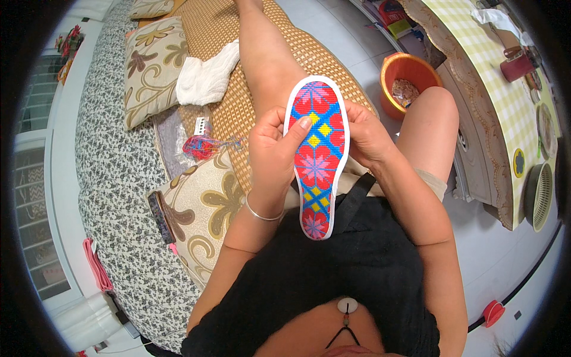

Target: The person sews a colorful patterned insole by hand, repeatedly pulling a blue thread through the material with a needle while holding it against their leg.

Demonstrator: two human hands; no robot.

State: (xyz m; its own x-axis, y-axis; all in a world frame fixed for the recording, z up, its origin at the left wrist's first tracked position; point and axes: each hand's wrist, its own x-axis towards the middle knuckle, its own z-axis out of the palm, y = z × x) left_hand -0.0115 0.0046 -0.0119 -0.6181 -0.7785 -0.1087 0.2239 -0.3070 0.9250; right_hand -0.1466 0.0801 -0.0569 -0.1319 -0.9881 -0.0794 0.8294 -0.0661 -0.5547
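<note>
An embroidered shoe insole with a white border is held up before my chest, toe end away from me. Red and pink flowers, blue bands and yellow diamonds cover its face. My left hand grips its left edge, the thumb lying across the stitched front. On the other side, my right hand holds the right edge, with its fingers partly hidden behind the insole. To the left, a tangle of red and blue embroidery thread rests on clear plastic packaging.
Patterned cushions and a white cloth lie on the woven mat to my left. A phone with a pink cable plug sits on a nearer cushion. An orange bucket stands by my knee, beside a table with a checked cloth.
</note>
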